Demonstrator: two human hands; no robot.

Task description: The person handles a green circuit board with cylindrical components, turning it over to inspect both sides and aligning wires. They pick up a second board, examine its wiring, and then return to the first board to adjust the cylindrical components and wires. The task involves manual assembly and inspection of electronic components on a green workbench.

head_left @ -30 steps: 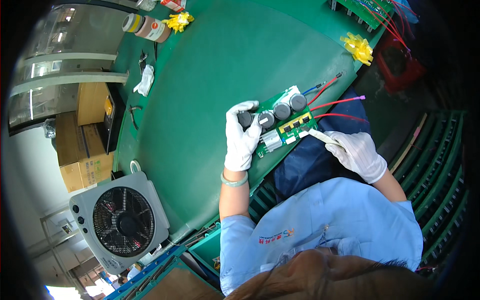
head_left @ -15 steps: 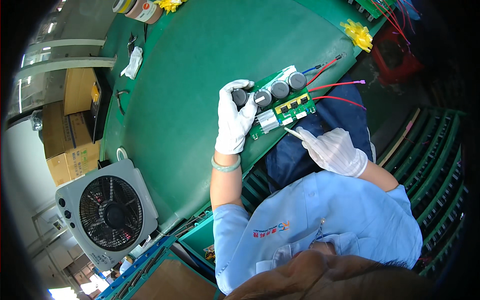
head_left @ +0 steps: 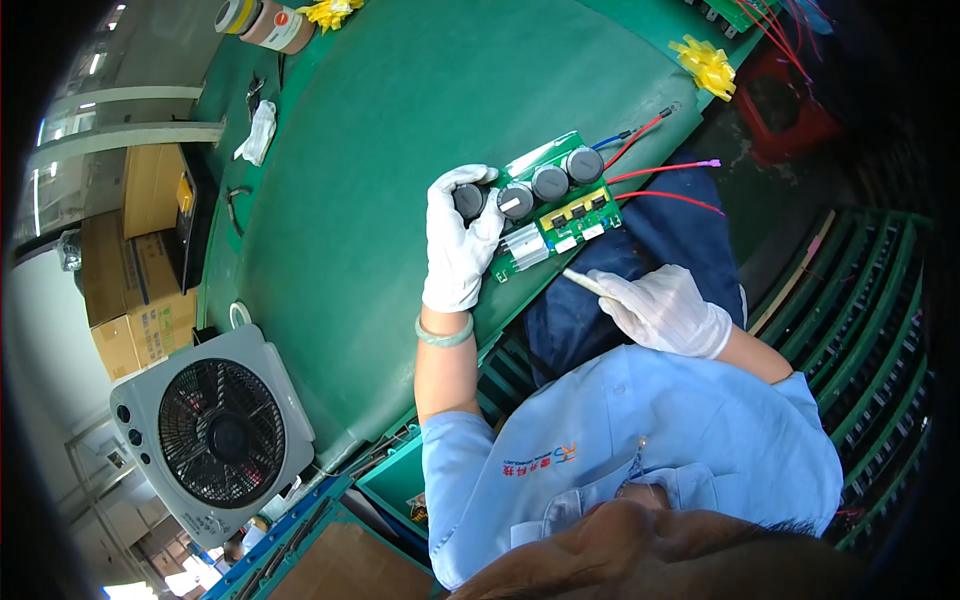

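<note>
My left hand, in a white glove, grips the left end of a green circuit board around its large capacitors. Several black round capacitors line the board, with a silver finned heatsink below them. Red wires and a blue one extend from the right end. My right hand, also gloved, is closed on a thin whitish pointed stick, whose exact kind I cannot make out. Its tip is just off the board's near edge.
The board is over the near edge of a green-matted table. A grey box fan stands at the left, near cardboard boxes. Yellow ribbon bundles, jars and a white cloth lie farther off. Green slotted racks are at right.
The board and both hands appear slightly farther left, as does the whole scene. The stick's tip has drawn back a little from the board's near edge.
</note>
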